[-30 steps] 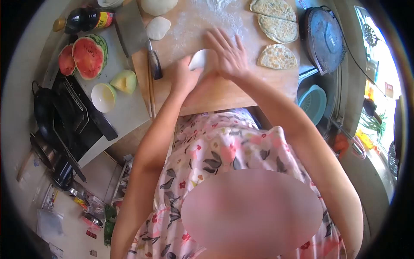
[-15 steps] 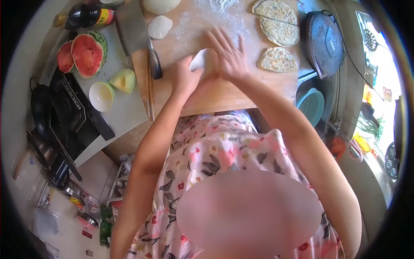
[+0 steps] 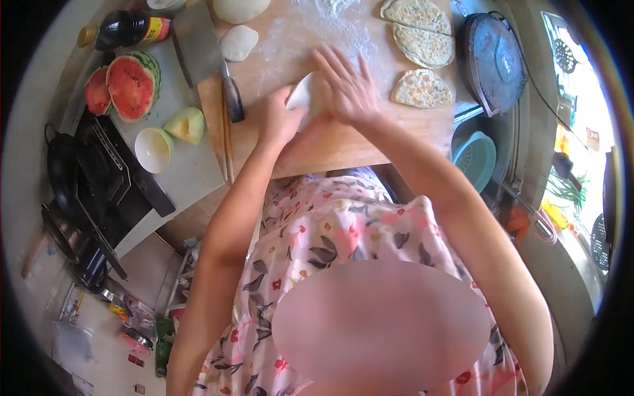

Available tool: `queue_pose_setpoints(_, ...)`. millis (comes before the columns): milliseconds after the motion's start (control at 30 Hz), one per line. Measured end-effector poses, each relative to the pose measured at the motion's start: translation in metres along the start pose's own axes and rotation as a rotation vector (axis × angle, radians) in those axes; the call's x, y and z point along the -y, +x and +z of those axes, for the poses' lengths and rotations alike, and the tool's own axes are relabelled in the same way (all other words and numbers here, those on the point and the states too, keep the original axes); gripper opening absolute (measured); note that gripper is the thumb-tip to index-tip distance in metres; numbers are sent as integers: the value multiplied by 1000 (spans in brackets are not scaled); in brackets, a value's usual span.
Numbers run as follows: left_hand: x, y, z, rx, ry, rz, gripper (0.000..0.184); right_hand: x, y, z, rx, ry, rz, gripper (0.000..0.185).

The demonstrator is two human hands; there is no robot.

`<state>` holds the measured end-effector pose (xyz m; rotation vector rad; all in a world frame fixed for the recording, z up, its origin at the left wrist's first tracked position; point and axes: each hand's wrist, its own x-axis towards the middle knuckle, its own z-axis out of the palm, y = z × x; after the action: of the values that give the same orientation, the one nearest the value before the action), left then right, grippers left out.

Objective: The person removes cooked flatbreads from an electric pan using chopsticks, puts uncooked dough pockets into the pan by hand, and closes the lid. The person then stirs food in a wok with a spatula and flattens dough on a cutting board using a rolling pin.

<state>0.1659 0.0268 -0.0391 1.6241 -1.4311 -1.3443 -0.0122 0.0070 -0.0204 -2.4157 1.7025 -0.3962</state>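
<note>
My left hand point(image 3: 279, 117) is closed round the side of a white piece of dough point(image 3: 302, 92) above the wooden board point(image 3: 340, 153). Against the dough's other side rests my right hand point(image 3: 351, 91), its fingers stretched out and spread. Part of the dough is hidden between the two hands. Beyond them, loose flour point(image 3: 340, 33) dusts the board. Another flattened dough piece point(image 3: 239, 43) lies to the left, near a larger round of dough point(image 3: 241, 6). On the right side are browned flatbread halves point(image 3: 422, 43) and a single half flatbread point(image 3: 422, 88).
Left of the dough lies a cleaver point(image 3: 198, 46), its handle point(image 3: 232, 99) over the board's edge. Cut watermelon point(image 3: 132, 87), a bowl point(image 3: 153, 150) and a sauce bottle point(image 3: 125, 30) stand farther left. A round electric griddle point(image 3: 495, 63) and blue basin point(image 3: 477, 162) are right.
The view has shifted slightly, moving the board and its items a little to the left. Both hands keep nearly the same hold on the dough.
</note>
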Motion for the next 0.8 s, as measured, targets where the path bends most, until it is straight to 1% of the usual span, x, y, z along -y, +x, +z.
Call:
queue_pose_setpoints(67,-35,10,-8,15,311,-17,26,12,58,21,-151,-17,13,51)
queue_pose_setpoints(100,-35,20,-7,6,399,-47,34,13,73,29,-226,-13,18,50)
queue_pose_setpoints(200,-23,34,-6,-61,398,4,34,14,65,26,-214,7,14,49)
queue_pose_setpoints(233,-26,30,-11,-39,353,-28,29,12,39,18,-156,-21,-4,52)
queue_pose_setpoints(267,-23,26,-9,-110,146,-54,25,4,2,8,-69,-32,16,53)
queue_pose_setpoints(300,-11,20,-3,-180,-65,-79,23,-12,-33,7,62,-100,-22,54)
queue_pose_setpoints(333,4,17,3,-249,-274,-107,22,-22,-64,-6,118,-53,-15,54)
queue_pose_setpoints(367,21,15,7,-249,-564,-268,25,-25,-81,-10,78,27,8,55)
queue_pose_setpoints(467,19,-4,3,-53,-213,-11,27,-9,-41,-4,77,-71,-14,57)
queue_pose_setpoints(500,3,-4,-5,-7,49,27,31,1,-12,-3,27,-1,-11,57)
queue_pose_setpoints(533,-7,1,-8,-11,185,27,28,7,16,5,-68,13,-48,56)
queue_pose_setpoints(600,-45,11,-14,-23,316,-78,31,16,54,25,-153,26,11,53)
queue_pose_setpoints(633,-40,24,-13,1,459,-83,34,18,66,30,-189,26,19,53)
queue_pose_setpoints(667,-37,28,-12,-15,418,-38,32,18,72,30,-229,22,24,53)
queue_pose_setpoints(700,-32,29,-12,-33,375,7,32,16,61,25,-189,32,20,52)
queue_pose_setpoints(733,-25,31,-11,-52,328,50,31,14,38,16,-120,10,34,52)
queue_pose_setpoints(767,-8,30,-7,-68,121,40,27,8,7,8,-50,-14,46,53)
queue_pose_setpoints(800,-13,20,-7,-146,87,6,23,-7,-29,6,60,-56,27,53)
